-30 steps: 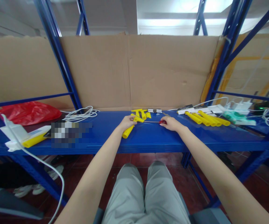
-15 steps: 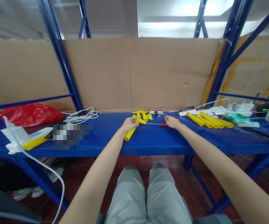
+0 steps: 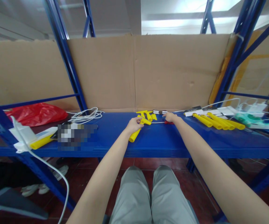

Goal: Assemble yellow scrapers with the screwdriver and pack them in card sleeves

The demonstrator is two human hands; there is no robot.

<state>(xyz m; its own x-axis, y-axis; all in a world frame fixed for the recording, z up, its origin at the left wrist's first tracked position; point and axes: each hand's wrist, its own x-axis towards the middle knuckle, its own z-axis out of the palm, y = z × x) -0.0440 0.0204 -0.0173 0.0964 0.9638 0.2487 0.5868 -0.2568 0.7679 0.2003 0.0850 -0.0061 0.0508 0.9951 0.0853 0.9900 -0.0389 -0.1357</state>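
My left hand (image 3: 134, 125) grips a yellow T-shaped plastic handle (image 3: 135, 135) by its upper part, the round lower end tilted toward me over the blue shelf. To the right, my right hand (image 3: 171, 117) is closed with fingertips pointing down, right behind a screwdriver's red handle (image 3: 169, 122). What those fingertips pinch, if anything, is too small to make out. The screwdriver's thin shaft (image 3: 158, 122) points left along the shelf. Close to the right fingertips lies a row of small silver and black parts (image 3: 159, 112). More yellow T-shaped pieces (image 3: 148, 116) rest behind my left hand.
Several yellow tubes (image 3: 218, 122) lie at right, near white papers and a green-and-white item (image 3: 251, 120). At left are a coiled white cable (image 3: 87, 115), a red plastic bag (image 3: 41, 114) and another yellow tube (image 3: 41, 142). Cardboard (image 3: 106, 71) stands behind the shelf.
My right hand has moved from the end of the screwdriver's red handle to just behind it, toward the small silver and black parts. My left hand still holds the yellow handle. The view has shifted slightly.
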